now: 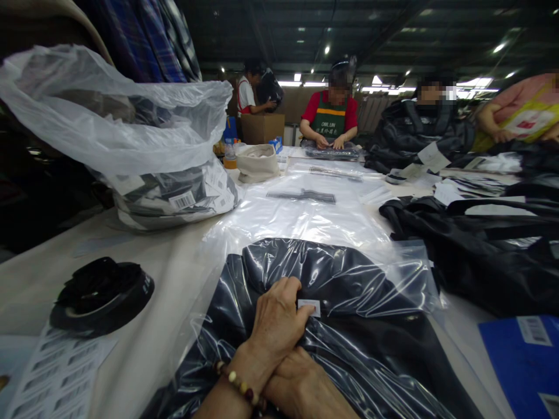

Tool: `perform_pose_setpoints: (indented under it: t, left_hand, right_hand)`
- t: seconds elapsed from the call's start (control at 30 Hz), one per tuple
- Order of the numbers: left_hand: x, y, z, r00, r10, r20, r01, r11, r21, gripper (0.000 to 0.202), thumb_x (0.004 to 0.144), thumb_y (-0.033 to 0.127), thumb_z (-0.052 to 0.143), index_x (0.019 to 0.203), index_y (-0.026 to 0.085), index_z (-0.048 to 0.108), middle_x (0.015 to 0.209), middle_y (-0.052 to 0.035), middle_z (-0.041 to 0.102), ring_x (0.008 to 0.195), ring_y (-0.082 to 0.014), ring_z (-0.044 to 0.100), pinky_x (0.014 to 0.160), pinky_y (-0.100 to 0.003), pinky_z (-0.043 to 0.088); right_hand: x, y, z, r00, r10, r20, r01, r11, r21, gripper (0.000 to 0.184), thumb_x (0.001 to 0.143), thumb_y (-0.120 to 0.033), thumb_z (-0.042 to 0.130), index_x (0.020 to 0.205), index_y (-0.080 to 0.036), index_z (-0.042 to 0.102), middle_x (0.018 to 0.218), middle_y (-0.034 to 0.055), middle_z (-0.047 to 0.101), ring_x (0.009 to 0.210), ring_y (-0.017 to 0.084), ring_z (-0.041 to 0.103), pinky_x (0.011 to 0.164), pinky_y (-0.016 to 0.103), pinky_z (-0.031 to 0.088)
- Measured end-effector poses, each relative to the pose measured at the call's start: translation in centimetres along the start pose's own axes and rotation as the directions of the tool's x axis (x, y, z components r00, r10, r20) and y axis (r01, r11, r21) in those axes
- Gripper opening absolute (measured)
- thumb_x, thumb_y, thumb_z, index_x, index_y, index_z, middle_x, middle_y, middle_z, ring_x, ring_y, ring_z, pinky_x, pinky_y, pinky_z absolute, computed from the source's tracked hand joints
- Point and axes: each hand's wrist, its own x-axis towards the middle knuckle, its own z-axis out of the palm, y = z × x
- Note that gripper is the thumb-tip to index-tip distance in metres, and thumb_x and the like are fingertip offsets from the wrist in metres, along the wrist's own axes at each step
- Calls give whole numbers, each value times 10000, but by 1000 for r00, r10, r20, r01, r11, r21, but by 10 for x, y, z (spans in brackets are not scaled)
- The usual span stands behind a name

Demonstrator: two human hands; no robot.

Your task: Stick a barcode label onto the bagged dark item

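A dark garment (332, 279) lies folded inside a clear plastic bag (406, 273) on the table right in front of me. My left hand (277, 323), with a bead bracelet on the wrist, rests on the bag with its fingers curled and pressed into the plastic. Its thumb lies next to a small white label (309, 306). My right hand (305, 390) lies on the bag just below, crossed under the left wrist, and its fingers are hidden.
A black tape roll (102, 294) and a label sheet (56, 372) lie at the left. A big plastic sack of packed garments (144, 145) stands at the back left, loose black garments (476, 250) are at the right, and empty clear bags (305, 215) lie ahead. Several people work across the table.
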Motion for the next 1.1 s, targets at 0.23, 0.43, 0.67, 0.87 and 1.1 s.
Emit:
perform_pose_setpoints:
  t: [0.23, 0.43, 0.67, 0.87, 1.1]
  left_hand:
    - [0, 3, -2, 999, -25, 23, 25, 1000, 8, 265, 709, 261, 711, 869, 200, 508, 833, 12, 550, 792, -170, 541, 705, -294, 401]
    - [0, 3, -2, 1000, -23, 21, 22, 1000, 20, 297, 698, 284, 725, 875, 202, 501, 841, 12, 550, 804, -173, 545, 704, -290, 403]
    - [1, 3, -4, 999, -39, 25, 39, 999, 0, 104, 814, 154, 592, 852, 199, 505, 801, 23, 554, 768, -142, 543, 699, -266, 397]
    - [2, 2, -3, 999, -35, 32, 35, 999, 2, 109, 815, 118, 555, 853, 202, 498, 821, 19, 555, 787, -141, 541, 720, -271, 406]
    - [1, 3, -5, 999, -27, 44, 28, 1000, -9, 155, 774, 109, 557, 863, 211, 483, 833, 19, 548, 818, -155, 545, 746, -288, 417]
  right_hand:
    - [-1, -1, 0, 975, 122, 184, -124, 992, -1, 286, 733, -458, 680, 921, -243, 689, 1111, 19, 670, 1079, 212, 581, 949, 311, 446]
    - [4, -8, -12, 974, 117, 193, -130, 990, 55, 314, 651, -364, 748, 919, -213, 686, 1048, 31, 689, 1023, 210, 607, 896, 293, 467]
    - [9, -13, -21, 963, 123, 241, -136, 990, 40, 308, 666, -351, 735, 926, -198, 674, 1033, 58, 686, 971, 216, 625, 830, 313, 478]
    - [10, -16, -26, 970, 135, 204, -156, 984, 87, 292, 628, -268, 755, 900, -204, 673, 1012, 49, 693, 950, 215, 628, 808, 313, 482]
    - [11, -20, -24, 962, 151, 226, -172, 982, 74, 371, 674, -273, 714, 1035, -220, 646, 1149, 53, 645, 1056, 223, 583, 921, 347, 450]
